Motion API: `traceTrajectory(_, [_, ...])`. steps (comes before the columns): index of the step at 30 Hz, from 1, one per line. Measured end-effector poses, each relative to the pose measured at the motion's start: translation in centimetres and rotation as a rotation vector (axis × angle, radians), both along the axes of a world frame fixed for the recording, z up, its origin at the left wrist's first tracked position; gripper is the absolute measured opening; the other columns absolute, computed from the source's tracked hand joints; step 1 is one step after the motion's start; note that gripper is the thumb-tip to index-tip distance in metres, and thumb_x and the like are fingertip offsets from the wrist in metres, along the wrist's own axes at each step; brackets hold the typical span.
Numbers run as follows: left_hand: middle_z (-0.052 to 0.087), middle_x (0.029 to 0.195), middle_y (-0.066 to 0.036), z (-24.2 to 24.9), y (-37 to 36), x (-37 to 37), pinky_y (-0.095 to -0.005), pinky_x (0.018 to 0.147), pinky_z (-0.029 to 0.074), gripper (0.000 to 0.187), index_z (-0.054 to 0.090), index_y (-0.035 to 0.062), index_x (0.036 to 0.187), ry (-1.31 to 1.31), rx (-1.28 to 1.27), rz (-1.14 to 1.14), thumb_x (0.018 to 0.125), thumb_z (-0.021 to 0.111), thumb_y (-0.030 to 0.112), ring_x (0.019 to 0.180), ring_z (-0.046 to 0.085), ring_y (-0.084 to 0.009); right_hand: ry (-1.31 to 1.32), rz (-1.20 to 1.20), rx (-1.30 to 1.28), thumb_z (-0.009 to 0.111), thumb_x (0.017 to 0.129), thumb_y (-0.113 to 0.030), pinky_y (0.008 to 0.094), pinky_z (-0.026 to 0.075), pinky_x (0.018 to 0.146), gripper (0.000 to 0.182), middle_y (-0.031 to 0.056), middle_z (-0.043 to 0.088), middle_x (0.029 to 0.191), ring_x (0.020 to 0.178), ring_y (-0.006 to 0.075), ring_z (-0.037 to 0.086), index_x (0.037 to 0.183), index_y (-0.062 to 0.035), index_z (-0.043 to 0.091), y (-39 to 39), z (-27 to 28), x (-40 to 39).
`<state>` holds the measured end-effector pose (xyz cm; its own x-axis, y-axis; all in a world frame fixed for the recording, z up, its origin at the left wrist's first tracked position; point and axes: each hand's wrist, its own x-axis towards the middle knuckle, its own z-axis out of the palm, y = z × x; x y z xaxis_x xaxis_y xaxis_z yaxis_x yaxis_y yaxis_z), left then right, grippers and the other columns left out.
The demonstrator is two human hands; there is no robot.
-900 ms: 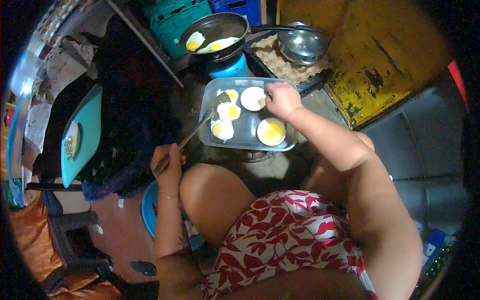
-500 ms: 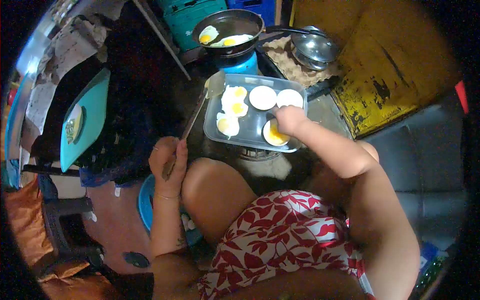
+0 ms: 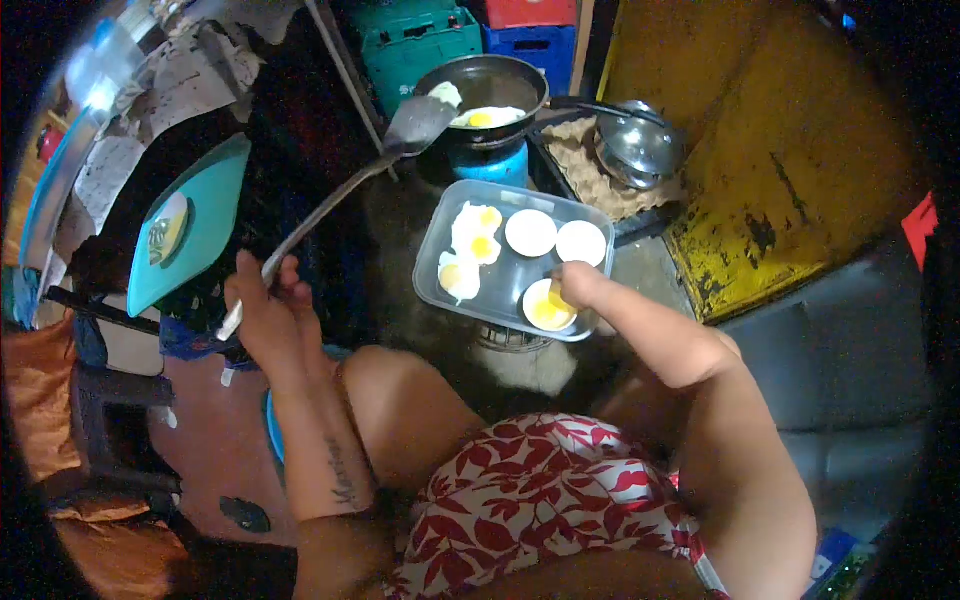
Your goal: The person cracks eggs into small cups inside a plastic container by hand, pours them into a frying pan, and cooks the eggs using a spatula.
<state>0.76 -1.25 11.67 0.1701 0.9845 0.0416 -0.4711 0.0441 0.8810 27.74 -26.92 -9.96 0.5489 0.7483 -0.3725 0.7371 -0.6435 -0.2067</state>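
Observation:
My left hand (image 3: 270, 300) is wrapped round the handle of a metal spatula (image 3: 345, 190), whose blade is raised near the left rim of the frying pan (image 3: 530, 72). Two eggs lie in the pan, one partly behind the blade. My right hand (image 3: 580, 286) pinches the rim of a small white bowl (image 3: 549, 305) holding yellow egg. That bowl is in the clear plastic tray (image 3: 430, 268), at its front right. Two more white bowls (image 3: 531, 233) are behind it, and several fried eggs (image 3: 480, 246) lie on the tray's left side.
The pan rests on a blue burner (image 3: 490, 165). To its right, a lidded metal pot (image 3: 640, 150) stands on brown cardboard (image 3: 575, 160). Crates (image 3: 420, 55) are behind. A teal tray (image 3: 190, 230) is at left, a yellow panel (image 3: 780, 130) at right.
My left hand has moved left and up, and the spatula blade has risen to the pan's edge. My right hand stays at the same bowl. The whole view has shifted slightly.

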Motion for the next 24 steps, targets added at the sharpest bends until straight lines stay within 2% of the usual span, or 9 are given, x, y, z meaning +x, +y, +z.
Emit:
traceTrajectory(4, [0.063,0.072,-0.01,2.3,-0.6,2.7,-0.0216,0.046,0.044,0.026,0.045,0.0091,0.086,-0.059,0.067,-0.027,0.097,0.06,0.027,0.057,0.06,-0.0123,0.075,-0.053,0.061,0.062,0.073,-0.004,0.0398,0.056,0.073,0.038,0.0169,0.071,0.093,0.083,0.0333,0.069,0.109,-0.0114,0.071,0.2,3.7,0.8])
traceTrajectory(7, [0.062,0.069,-0.01,1.7,-0.8,3.9,-0.0222,0.046,0.046,0.026,0.046,0.0086,0.086,-0.073,0.098,-0.042,0.097,0.06,0.028,0.056,0.059,-0.0123,0.375,-0.425,0.178,0.06,0.075,0.002,0.0368,0.057,0.053,0.038,0.0154,0.071,0.087,0.071,0.0258,0.07,0.11,-0.0095,0.07,0.4,8.1,1.7])
traceTrajectory(10, [0.062,0.069,-0.009,-0.3,0.1,3.9,-0.0222,0.046,0.046,0.026,0.046,0.0093,0.085,-0.029,0.119,-0.03,0.097,0.06,0.029,0.055,0.058,-0.0119,0.352,-0.447,0.217,0.059,0.075,0.001,0.0367,0.057,0.057,0.033,0.0155,0.071,0.085,0.074,0.0258,0.071,0.106,-0.007,0.071,1.2,12.0,4.5])
traceTrajectory(12, [0.062,0.07,-0.009,-1.0,0.5,3.4,-0.0222,0.046,0.045,0.027,0.046,0.0098,0.085,-0.012,0.095,-0.007,0.097,0.059,0.03,0.054,0.058,-0.0115,0.164,-0.322,0.292,0.06,0.074,0.0,0.038,0.057,0.063,0.03,0.0154,0.071,0.084,0.077,0.0258,0.07,0.101,-0.0056,0.072,1.7,12.7,8.1])
traceTrajectory(14, [0.063,0.07,-0.009,-1.0,0.8,2.8,-0.0219,0.045,0.045,0.027,0.046,0.0109,0.084,0.005,0.033,0.021,0.097,0.059,0.03,0.054,0.057,-0.0105,0.109,-0.353,0.377,0.061,0.074,-0.001,0.0389,0.057,0.067,0.026,0.0151,0.07,0.083,0.078,0.0251,0.07,0.097,-0.0038,0.072,3.4,15.3,10.6])
traceTrajectory(17, [0.063,0.07,-0.01,-1.2,1.3,2.7,-0.0215,0.043,0.044,0.026,0.045,0.0115,0.087,0.021,0.064,0.032,0.098,0.059,0.031,0.053,0.057,-0.0095,0.137,-0.474,0.412,0.061,0.074,-0.001,0.039,0.057,0.065,0.021,0.0131,0.069,0.081,0.075,0.0233,0.068,0.092,-0.0019,0.072,6.9,21.1,12.2])
traceTrajectory(20, [0.063,0.07,-0.011,-1.3,1.5,2.9,-0.0215,0.043,0.044,0.025,0.045,0.0118,0.087,0.027,0.1,0.031,0.097,0.059,0.03,0.052,0.057,-0.0096,0.182,-0.536,0.595,0.063,0.074,-0.005,0.0405,0.057,0.068,0.02,0.0151,0.071,0.084,0.077,0.0266,0.07,0.092,-0.0031,0.073,10.8,21.8,16.6])
traceTrajectory(21, [0.064,0.07,-0.011,-1.3,1.5,3.0,-0.0218,0.042,0.044,0.025,0.044,0.0119,0.087,0.041,0.116,0.028,0.097,0.059,0.029,0.051,0.057,-0.0097,-0.025,-0.342,0.567,0.065,0.074,-0.008,0.0402,0.057,0.072,0.02,0.0168,0.071,0.089,0.08,0.0285,0.07,0.092,-0.0042,0.073,12.2,19.3,22.3])
traceTrajectory(24, [0.064,0.068,-0.012,-1.2,1.7,3.5,-0.0223,0.041,0.043,0.024,0.043,0.0117,0.087,0.075,0.075,0.03,0.097,0.059,0.027,0.049,0.056,-0.0107,-0.476,-0.021,0.156,0.065,0.077,-0.012,0.0394,0.056,0.068,0.018,0.0164,0.07,0.088,0.076,0.0276,0.07,0.09,-0.0021,0.073,16.2,20.2,26.4])
